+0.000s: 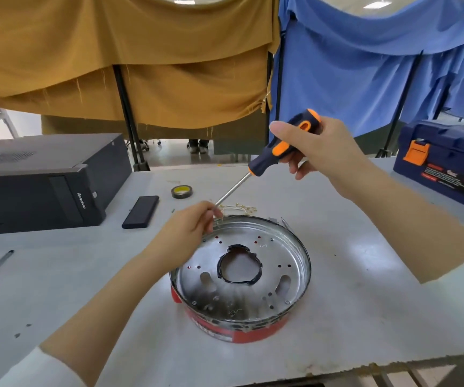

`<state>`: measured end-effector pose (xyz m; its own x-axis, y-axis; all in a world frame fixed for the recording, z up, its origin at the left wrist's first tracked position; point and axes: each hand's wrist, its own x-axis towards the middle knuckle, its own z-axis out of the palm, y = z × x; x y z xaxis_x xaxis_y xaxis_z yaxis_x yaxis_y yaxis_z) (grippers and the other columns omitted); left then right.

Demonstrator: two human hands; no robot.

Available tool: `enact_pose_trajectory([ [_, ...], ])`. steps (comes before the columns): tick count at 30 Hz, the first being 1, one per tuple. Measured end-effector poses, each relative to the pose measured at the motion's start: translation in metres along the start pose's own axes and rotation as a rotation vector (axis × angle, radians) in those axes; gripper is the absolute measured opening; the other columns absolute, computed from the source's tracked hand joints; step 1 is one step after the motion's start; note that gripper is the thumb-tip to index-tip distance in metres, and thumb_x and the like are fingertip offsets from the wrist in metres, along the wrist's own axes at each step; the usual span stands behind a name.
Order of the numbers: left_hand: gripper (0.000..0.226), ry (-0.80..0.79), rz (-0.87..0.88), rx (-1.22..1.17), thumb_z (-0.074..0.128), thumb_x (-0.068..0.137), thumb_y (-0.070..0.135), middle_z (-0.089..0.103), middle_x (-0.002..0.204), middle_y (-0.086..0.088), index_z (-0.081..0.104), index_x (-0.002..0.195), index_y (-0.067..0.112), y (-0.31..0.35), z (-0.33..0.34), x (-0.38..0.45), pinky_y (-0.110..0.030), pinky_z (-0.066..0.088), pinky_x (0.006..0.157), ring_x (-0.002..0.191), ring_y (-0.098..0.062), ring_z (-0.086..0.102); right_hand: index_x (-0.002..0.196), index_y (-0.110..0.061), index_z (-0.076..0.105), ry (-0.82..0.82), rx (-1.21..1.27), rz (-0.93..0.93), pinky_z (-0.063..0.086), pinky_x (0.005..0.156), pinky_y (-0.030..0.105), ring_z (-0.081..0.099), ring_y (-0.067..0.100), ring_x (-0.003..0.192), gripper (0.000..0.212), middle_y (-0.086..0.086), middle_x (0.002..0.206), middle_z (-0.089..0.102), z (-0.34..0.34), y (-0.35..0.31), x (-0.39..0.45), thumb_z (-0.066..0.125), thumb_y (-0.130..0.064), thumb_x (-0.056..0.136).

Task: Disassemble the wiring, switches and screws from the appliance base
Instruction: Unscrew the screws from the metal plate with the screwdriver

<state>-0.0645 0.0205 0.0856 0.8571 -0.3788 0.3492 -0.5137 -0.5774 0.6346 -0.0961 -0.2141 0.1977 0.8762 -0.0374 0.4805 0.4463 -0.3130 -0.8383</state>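
1. I see the appliance base (242, 277) sitting on the grey desk (351, 275), a round shallow metal pan with a red band round its outside and a black-rimmed hole in the middle
2. My right hand (320, 146) is raised above the far side of the base, its grip wrapped round the dark blue and orange handle of a screwdriver (270, 155)
3. The screwdriver's metal shaft slants down and to the left, its tip meeting my left hand (191, 227) at the far-left rim of the base
4. My left hand's grip is narrow, fingertips pinched together at the shaft tip; what they pinch is too small for me to make out
5. Just beyond the rim, a tangle of thin pale wiring (239, 208) lies on the desk
6. Further back I see a roll of tape (181, 191) and a flat dark phone-like slab (140, 211)
7. A black computer case (38, 182) lies at the left, a blue toolbox (448, 160) at the right
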Motion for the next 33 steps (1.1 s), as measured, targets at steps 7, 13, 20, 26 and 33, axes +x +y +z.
enact_pose_trajectory([
  [7,0.022,-0.117,0.027,-0.204,0.039,0.1,0.007,0.069,0.076,0.003,0.057,0.088,0.014,0.012,0.023,-0.001,-0.006,0.04,0.068,0.068,0.003,0.058,0.102,-0.02,0.054,-0.151,0.118,-0.053,0.058,0.075,0.034,0.065,0.007,0.082,0.024,-0.007,0.087,0.062,0.041,-0.003,0.023,0.058,-0.041,0.091],
  [13,0.011,-0.144,-0.078,-0.11,0.057,0.091,0.039,0.065,0.098,0.027,0.066,0.098,0.04,-0.012,0.001,0.024,0.001,0.038,0.069,0.091,0.011,0.057,0.102,-0.013,0.041,-0.145,0.362,-0.04,0.052,0.064,0.037,0.054,0.02,0.056,0.022,0.008,0.083,0.056,0.09,0.016,0.031,0.043,-0.035,0.1],
  [20,0.025,-0.099,-0.305,-0.187,0.048,0.099,0.027,0.059,0.108,0.025,0.059,0.121,0.03,-0.06,0.011,0.039,-0.005,0.036,0.079,0.104,0.003,0.055,0.095,-0.012,0.038,-0.076,0.498,-0.089,0.043,0.054,0.031,0.045,0.017,0.052,0.021,0.004,0.077,0.048,0.109,0.039,0.045,0.038,-0.031,0.102],
  [26,0.037,-0.13,-0.307,-0.313,0.048,0.099,0.015,0.069,0.099,0.03,0.067,0.098,0.046,-0.071,0.03,0.047,-0.003,0.042,0.081,0.097,0.013,0.061,0.095,-0.013,0.04,0.062,0.538,-0.195,0.039,0.049,0.031,0.041,0.017,0.048,0.015,0.004,0.073,0.046,0.12,0.048,0.058,0.038,-0.025,0.103],
  [33,0.03,-0.14,-0.282,-0.386,0.05,0.098,0.017,0.067,0.113,0.021,0.066,0.112,0.038,-0.081,0.035,0.049,-0.014,0.04,0.095,0.109,0.006,0.058,0.094,-0.017,0.041,0.139,0.599,-0.197,0.037,0.049,0.031,0.038,0.018,0.049,0.013,0.003,0.072,0.044,0.132,0.068,0.055,0.038,-0.029,0.1],
])
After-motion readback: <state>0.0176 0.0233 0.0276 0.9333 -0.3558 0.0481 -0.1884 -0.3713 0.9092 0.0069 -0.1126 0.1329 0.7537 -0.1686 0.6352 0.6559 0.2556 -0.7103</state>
